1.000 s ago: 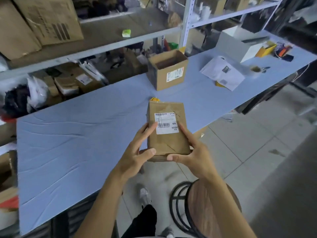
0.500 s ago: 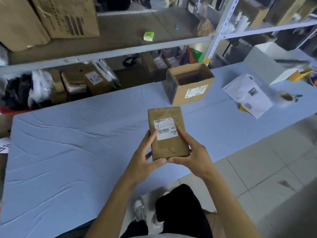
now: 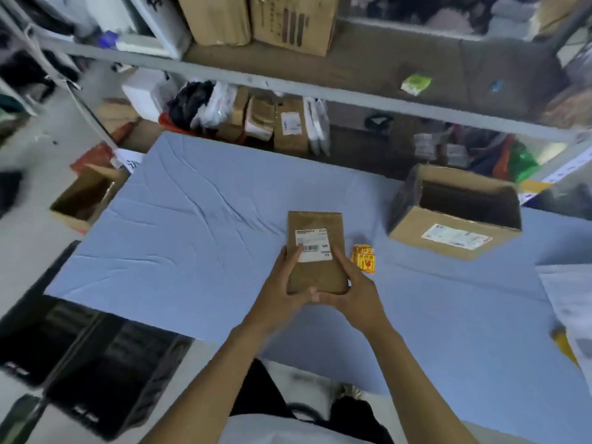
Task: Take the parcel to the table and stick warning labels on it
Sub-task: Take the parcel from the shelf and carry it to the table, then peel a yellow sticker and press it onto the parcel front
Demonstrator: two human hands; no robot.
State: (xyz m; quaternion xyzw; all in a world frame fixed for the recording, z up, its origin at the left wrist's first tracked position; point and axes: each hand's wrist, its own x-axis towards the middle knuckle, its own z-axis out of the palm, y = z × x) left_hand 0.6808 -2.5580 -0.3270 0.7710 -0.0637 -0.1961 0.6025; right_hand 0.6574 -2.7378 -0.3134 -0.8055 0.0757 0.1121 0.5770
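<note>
A flat brown parcel [image 3: 318, 270] with a white shipping label on top is over the blue table [image 3: 192, 245], near its middle. My left hand [image 3: 282, 283] grips its left edge and near corner. My right hand [image 3: 355, 290] grips its right edge and near corner; the thumbs meet at the near end. Whether the parcel rests on the cloth or hovers just above it I cannot tell. A small stack of yellow and red warning labels [image 3: 363, 257] lies on the table just right of the parcel, beside my right hand.
An open cardboard box [image 3: 455, 232] stands on the table at the right. White paper [image 3: 567, 302] lies at the far right edge. Shelving with boxes runs behind the table. Another open box [image 3: 83, 200] and black crates [image 3: 80, 354] sit on the floor at the left.
The parcel moved forward over the table with both hands still on it. The view swung left and closer; the yellow labels now show beside the parcel.
</note>
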